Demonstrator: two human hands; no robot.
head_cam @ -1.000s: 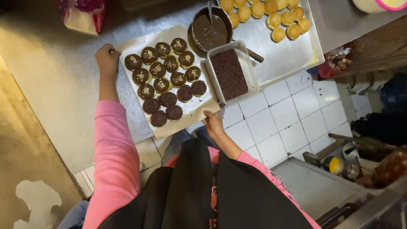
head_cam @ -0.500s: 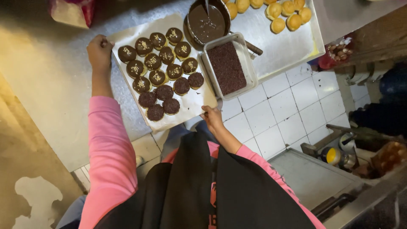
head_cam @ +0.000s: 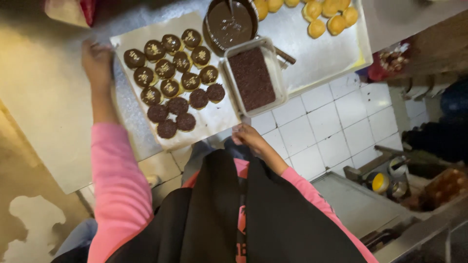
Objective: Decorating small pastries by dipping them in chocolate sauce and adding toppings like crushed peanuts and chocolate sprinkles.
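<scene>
Looking down from my head: beside the paper-lined tray (head_cam: 214,119) sit a tub of chocolate sprinkles (head_cam: 253,78), a bowl of melted chocolate (head_cam: 229,24), half cut off, and plain buns (head_cam: 321,19) beyond. The tray carries chocolate-topped pastries (head_cam: 170,80). My left hand (head_cam: 97,61) grips its far corner; my right hand (head_cam: 248,136) pinches its near edge, fingers partly hidden.

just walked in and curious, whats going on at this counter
A person in pink sleeves and a black apron grips a paper-lined tray of chocolate-coated pastries at two opposite corners: left hand at the far corner, right hand at the near one. Beside it sit a tub of chocolate sprinkles, a bowl of melted chocolate and uncoated buns.
</scene>
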